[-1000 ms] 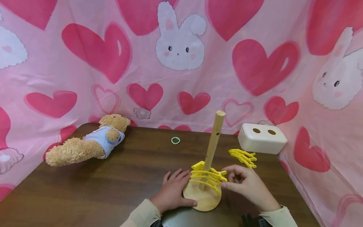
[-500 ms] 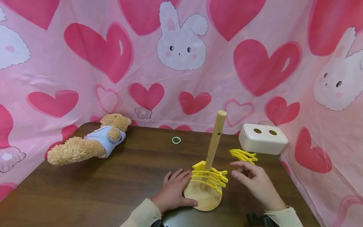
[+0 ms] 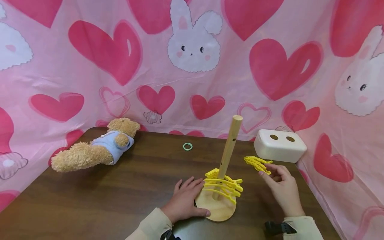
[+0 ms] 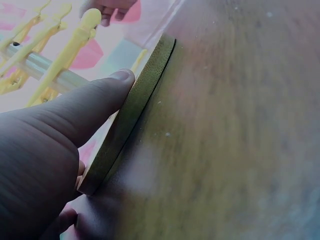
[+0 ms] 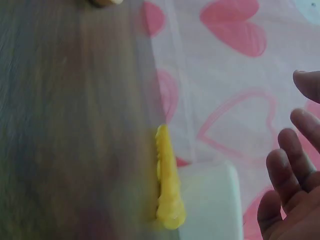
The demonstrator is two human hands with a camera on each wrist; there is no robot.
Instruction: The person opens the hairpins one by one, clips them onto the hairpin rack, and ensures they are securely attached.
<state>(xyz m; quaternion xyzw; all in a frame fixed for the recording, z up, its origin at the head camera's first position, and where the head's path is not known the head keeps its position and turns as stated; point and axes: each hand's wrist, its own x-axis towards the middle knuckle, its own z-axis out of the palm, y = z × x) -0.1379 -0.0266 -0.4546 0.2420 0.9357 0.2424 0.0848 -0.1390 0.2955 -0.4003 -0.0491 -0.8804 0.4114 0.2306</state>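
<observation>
A wooden stand, with an upright dowel rising from its round base, stands in front of me. Several yellow arched plastic pieces with rounded ends sit around the lower dowel. My left hand rests against the left side of the base, fingers spread; in the left wrist view the straight thumb touches the base's edge. At the right, my right hand is beside a small bunch of similar yellow pieces on the table. In the right wrist view, its loosely bent fingers are apart from the yellow piece.
A white box with two round holes stands at the table's back right. A light green ring lies farther back. On the left lies a teddy bear in a blue top. Pink heart-patterned cloth hangs behind the brown table.
My right hand has left the yellow pieces on the stand and moved right and away from me to the bunch on the table. My left hand stays at the base.
</observation>
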